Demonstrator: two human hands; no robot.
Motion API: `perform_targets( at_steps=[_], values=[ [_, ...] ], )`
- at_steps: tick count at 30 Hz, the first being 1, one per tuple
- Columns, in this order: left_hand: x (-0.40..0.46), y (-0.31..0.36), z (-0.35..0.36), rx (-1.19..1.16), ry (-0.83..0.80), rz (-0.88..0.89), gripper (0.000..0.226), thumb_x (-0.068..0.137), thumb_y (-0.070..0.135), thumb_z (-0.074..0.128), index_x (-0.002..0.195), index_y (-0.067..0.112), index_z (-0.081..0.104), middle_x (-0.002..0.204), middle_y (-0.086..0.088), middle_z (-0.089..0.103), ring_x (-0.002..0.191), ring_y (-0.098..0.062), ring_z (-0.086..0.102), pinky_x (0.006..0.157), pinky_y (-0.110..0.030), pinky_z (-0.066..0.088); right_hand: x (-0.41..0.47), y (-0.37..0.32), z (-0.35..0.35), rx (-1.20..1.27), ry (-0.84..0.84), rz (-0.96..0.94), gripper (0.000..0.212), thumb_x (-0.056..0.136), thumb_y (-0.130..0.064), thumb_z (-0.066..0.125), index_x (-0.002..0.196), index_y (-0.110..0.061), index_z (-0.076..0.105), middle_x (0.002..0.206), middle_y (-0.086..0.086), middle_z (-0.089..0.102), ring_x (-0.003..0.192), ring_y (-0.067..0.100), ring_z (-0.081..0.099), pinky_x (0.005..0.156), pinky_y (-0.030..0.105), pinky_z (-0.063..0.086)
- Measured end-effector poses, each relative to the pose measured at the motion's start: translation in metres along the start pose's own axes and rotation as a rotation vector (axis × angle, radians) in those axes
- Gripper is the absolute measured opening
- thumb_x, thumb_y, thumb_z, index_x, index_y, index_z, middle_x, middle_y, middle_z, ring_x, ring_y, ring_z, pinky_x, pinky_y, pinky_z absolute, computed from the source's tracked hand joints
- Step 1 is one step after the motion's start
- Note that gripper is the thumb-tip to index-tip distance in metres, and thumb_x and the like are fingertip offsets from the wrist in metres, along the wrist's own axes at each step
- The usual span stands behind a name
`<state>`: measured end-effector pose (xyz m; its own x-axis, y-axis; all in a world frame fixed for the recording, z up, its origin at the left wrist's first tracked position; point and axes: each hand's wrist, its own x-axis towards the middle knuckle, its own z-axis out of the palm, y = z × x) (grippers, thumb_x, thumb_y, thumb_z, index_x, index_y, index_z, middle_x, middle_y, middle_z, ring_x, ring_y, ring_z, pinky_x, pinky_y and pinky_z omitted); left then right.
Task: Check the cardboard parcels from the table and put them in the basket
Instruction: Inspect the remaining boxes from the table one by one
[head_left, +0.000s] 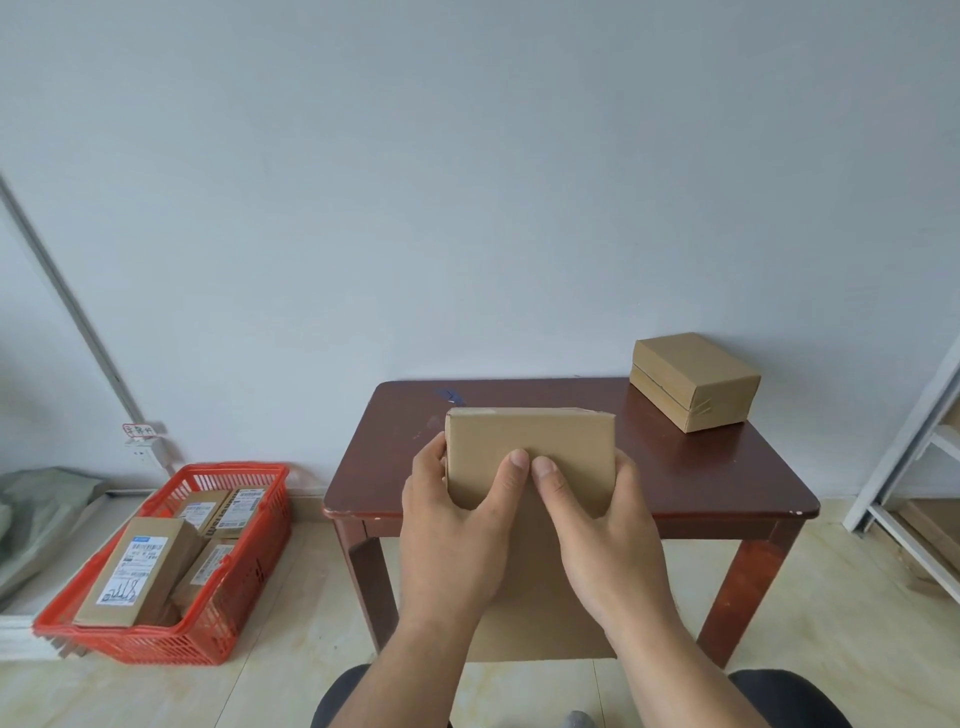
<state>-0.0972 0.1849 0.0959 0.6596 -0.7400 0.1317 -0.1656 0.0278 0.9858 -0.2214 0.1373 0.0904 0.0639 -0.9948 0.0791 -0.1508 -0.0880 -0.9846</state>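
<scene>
I hold a plain cardboard parcel (530, 441) up in front of me, above the near edge of the dark wooden table (727, 478). My left hand (457, 525) grips its left side with the thumb pressed on the facing panel. My right hand (597, 525) grips its right side, thumb beside the left thumb. A second taped cardboard parcel (693, 380) sits on the table's far right corner. The red plastic basket (249, 561) stands on the floor to the left and holds several labelled parcels (132, 569).
A white metal shelf frame (904, 467) stands at the right. A grey-green bag (47, 504) lies on the floor behind the basket, by a wall socket (148, 452). My knees show at the bottom edge.
</scene>
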Motion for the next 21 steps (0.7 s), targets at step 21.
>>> perform_targets(
  at_steps=[21],
  values=[
    [-0.005,-0.001,0.003,0.027,-0.013,0.058,0.071,0.073,0.075,0.080,0.132,0.068,0.043,0.140,0.023,0.061,0.134,-0.002,0.055,0.112,-0.038,0.048,0.014,-0.008,-0.004,0.007,0.016,0.044,0.056,0.075,-0.079,0.073,0.104,-0.032,0.067,0.103,-0.019,0.073,0.099,0.000,0.067,0.083,0.034,0.053]
  ],
)
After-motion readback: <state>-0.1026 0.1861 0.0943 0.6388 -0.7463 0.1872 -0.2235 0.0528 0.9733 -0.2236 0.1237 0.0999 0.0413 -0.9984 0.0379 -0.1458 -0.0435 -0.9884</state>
